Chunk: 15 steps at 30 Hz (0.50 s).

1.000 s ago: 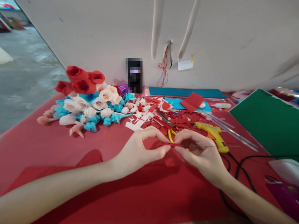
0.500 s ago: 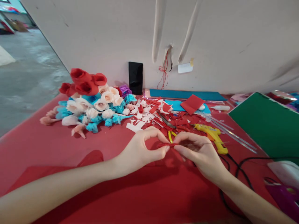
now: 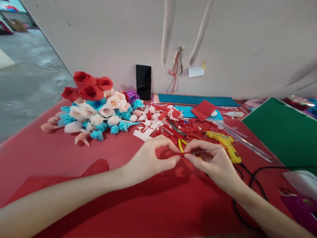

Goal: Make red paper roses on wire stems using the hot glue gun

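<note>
My left hand (image 3: 151, 160) and my right hand (image 3: 213, 163) meet fingertip to fingertip over the red table cover (image 3: 61, 158). Between them they pinch a narrow red paper strip (image 3: 178, 154) wound on a thin stick (image 3: 210, 150) that juts out to the right past my right hand. Both hands have thumb and forefinger pressed together on it. A yellow glue gun (image 3: 226, 145) lies just behind my right hand, and yellow-handled scissors (image 3: 180, 138) lie just behind the fingertips.
A heap of red, cream and blue paper roses (image 3: 94, 105) lies at the left. Red and white paper scraps (image 3: 158, 120) litter the middle. A green sheet (image 3: 282, 130) lies at the right, a black cable (image 3: 257, 178) beside my right wrist, a black phone (image 3: 143, 82) against the wall.
The stick's free end has tilted slightly upward and my right hand's fingers have shifted a little on the strip. The hands stay in the same place.
</note>
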Tool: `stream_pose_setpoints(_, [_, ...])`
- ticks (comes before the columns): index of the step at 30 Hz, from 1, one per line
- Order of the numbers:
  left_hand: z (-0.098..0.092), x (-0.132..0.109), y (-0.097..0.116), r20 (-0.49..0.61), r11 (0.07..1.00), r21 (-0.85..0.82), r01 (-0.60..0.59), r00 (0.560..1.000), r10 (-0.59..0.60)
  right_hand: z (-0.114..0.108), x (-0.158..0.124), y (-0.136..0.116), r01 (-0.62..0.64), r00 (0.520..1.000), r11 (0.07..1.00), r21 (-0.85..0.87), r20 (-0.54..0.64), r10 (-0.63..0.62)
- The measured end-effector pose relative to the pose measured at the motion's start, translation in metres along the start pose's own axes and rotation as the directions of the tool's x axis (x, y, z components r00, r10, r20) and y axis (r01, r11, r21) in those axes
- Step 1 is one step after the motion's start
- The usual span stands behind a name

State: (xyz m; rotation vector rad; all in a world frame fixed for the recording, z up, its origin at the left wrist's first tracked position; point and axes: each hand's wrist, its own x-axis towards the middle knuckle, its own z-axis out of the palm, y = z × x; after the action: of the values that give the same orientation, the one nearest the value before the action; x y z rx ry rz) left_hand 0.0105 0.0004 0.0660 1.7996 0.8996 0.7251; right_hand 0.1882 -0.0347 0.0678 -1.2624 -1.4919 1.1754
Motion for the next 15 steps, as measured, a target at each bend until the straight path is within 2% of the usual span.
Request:
stream_pose_setpoints(7, [-0.0007, 0.0011, 0.0004, 0.026, 0.997, -0.062, 0.042, 0.999, -0.041, -0.0011, 0.0002, 0.0003, 0.006, 1.0, 1.0, 0.001, -0.001, -0.006])
stream_pose_setpoints(15, [0.0009, -0.0004, -0.0022, 0.013, 0.991, -0.118, 0.056, 0.998, -0.055, 0.0017, -0.0012, 0.0009, 0.065, 0.996, 0.998, -0.002, -0.055, -0.065])
